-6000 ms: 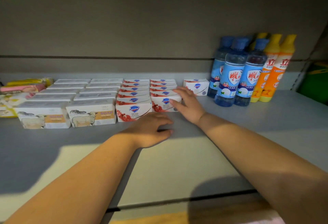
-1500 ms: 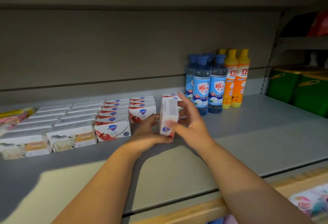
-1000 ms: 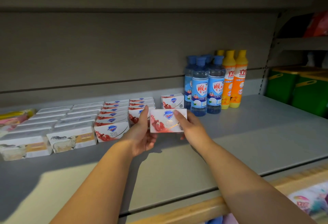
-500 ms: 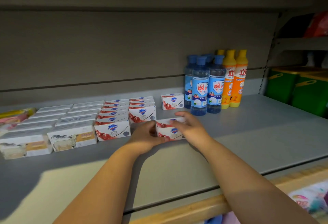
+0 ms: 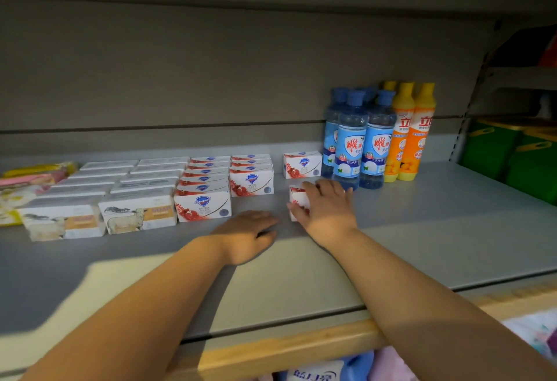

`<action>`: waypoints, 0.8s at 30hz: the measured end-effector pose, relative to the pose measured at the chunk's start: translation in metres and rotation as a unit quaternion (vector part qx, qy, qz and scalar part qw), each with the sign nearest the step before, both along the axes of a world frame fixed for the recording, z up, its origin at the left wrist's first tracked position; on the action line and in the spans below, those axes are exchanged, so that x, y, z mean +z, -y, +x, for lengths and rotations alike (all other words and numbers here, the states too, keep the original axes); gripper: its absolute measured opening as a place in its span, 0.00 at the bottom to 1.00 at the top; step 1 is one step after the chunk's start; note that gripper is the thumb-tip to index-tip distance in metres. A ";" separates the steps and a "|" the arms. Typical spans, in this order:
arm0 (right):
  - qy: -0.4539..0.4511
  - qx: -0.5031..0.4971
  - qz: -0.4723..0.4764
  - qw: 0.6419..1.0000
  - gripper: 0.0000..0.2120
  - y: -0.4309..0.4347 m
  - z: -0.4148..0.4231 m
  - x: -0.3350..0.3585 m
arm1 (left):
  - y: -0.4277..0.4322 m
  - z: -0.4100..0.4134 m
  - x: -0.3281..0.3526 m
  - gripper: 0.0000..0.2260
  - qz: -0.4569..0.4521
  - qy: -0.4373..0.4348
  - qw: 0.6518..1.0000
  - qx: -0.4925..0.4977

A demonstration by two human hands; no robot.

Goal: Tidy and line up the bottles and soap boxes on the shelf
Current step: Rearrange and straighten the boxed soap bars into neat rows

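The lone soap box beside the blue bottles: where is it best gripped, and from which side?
Pinch the lone soap box by its front and back faces, from above. Its right end sits close to the blue bottles, likely leaving little finger room there, while its top is uncovered.

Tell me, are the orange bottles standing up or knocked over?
Standing up. The orange bottles rest on their bases, yellow caps pointing up.

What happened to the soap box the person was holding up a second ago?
It came down onto the shelf. The soap box now sits in front of the lone box beside the blue bottles, held by the right hand alone. The left hand let go and rests flat on the shelf. The soap rows and orange bottles stayed put.
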State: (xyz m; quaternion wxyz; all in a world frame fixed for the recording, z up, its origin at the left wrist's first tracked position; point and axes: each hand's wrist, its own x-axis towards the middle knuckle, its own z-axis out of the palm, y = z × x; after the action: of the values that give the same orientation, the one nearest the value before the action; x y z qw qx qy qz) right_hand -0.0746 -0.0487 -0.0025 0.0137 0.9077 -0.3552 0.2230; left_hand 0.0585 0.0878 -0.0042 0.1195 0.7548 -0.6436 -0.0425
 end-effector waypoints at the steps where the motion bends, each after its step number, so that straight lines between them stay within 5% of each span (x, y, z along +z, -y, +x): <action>1: -0.008 -0.005 0.000 1.000 0.28 0.002 0.003 0.000 | -0.002 0.003 -0.001 0.18 0.000 -0.004 1.000 0.003; 10: -0.015 0.005 -0.034 0.999 0.28 0.053 0.037 0.001 | 0.001 0.021 -0.007 0.17 -0.061 -0.105 0.991 0.058; 24: -0.021 0.010 -0.051 0.998 0.28 0.109 0.086 0.000 | 0.011 0.033 -0.021 0.14 -0.150 -0.083 0.983 0.066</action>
State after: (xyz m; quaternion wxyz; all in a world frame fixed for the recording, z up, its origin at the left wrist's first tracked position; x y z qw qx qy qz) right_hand 0.0115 -0.1580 -0.0026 0.0652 0.9139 -0.3338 0.2217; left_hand 0.0912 0.0769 -0.0256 0.2869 0.7629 -0.5793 -0.0006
